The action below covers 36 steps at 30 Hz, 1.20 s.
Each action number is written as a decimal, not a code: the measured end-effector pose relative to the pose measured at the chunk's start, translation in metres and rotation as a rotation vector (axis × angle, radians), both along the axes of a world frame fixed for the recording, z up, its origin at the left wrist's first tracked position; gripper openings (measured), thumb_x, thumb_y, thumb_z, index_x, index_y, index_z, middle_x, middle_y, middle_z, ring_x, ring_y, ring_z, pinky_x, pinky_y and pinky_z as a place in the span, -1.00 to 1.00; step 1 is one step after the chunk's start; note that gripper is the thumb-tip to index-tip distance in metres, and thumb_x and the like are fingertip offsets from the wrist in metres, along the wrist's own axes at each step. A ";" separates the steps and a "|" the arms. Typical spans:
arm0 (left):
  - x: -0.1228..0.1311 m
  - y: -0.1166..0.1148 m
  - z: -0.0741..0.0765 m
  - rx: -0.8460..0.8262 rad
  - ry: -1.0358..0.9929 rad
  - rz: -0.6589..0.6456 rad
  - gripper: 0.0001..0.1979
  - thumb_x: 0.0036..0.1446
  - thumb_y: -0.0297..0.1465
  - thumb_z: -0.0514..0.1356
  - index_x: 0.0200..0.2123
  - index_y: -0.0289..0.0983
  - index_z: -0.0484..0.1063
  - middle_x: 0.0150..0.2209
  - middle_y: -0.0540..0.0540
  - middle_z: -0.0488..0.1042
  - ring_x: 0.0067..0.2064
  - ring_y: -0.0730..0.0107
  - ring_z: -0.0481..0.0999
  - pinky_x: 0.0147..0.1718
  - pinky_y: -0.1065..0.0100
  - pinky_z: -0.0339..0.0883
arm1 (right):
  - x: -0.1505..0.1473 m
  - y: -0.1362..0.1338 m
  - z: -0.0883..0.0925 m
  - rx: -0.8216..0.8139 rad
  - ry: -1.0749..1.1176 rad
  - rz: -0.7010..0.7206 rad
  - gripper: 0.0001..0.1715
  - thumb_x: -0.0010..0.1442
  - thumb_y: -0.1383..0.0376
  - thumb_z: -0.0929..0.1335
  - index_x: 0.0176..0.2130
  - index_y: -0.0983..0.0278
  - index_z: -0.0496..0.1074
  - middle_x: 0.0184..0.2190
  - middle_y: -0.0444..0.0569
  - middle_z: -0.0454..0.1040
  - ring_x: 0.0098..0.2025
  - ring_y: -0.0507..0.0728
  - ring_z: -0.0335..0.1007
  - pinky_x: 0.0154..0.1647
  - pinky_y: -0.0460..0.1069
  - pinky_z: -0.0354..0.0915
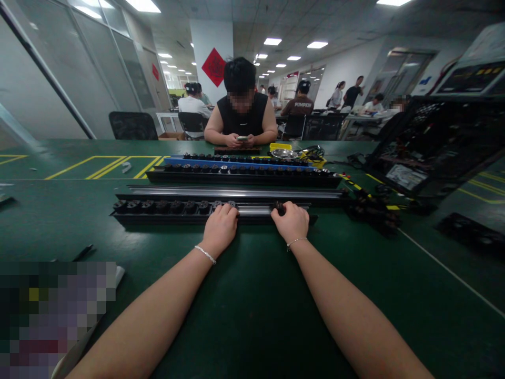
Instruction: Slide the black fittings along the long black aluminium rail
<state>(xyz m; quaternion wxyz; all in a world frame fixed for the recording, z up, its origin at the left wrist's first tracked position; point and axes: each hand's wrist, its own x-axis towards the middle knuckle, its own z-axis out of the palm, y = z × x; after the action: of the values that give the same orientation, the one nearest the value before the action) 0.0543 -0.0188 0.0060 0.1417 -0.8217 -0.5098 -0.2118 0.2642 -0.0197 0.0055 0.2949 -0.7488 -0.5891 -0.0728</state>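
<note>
A long black rail (158,218) lies across the table in front of me, with a row of round black parts (176,207) seated along its left stretch. My left hand (222,223) is closed at the right end of that row, its fingers curled over the parts there. Between my hands a bare, shiny stretch of the channel (254,210) shows. Near the rail's right end my right hand (292,220) grips a small round black part (279,209), which its fingers partly cover.
Behind lies a second rail (236,192), then a rail with round parts (244,178) beside a blue strip. Loose black parts (374,208) are piled at right, near a black open-frame case (430,147). A person (240,116) sits opposite holding a phone (242,138).
</note>
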 end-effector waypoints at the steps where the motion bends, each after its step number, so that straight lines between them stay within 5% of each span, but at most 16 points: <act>1: 0.000 0.000 0.000 0.002 0.004 0.003 -0.86 0.16 -0.45 0.07 -0.23 -0.25 0.40 -0.22 -0.15 0.40 -0.17 0.19 0.33 -0.17 0.23 0.29 | 0.000 0.000 0.000 -0.001 0.000 -0.005 -0.70 0.09 0.11 0.23 -0.37 0.28 0.37 -0.38 0.04 0.46 -0.25 0.19 0.32 -0.07 0.08 0.08; 36: 0.000 -0.001 0.001 -0.012 -0.013 -0.004 -0.85 0.15 -0.45 0.06 -0.24 -0.23 0.39 -0.22 -0.16 0.40 -0.17 0.20 0.34 -0.17 0.21 0.30 | 0.020 -0.003 -0.001 0.032 0.040 -0.116 -0.69 0.06 0.12 0.21 -0.35 0.28 0.38 -0.35 0.05 0.48 -0.22 0.20 0.35 0.11 0.18 -0.03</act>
<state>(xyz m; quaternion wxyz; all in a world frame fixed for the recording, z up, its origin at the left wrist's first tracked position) 0.0542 -0.0194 0.0067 0.1330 -0.8221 -0.5104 -0.2143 0.2839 -0.0224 0.0042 0.3140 -0.7781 -0.5375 -0.0840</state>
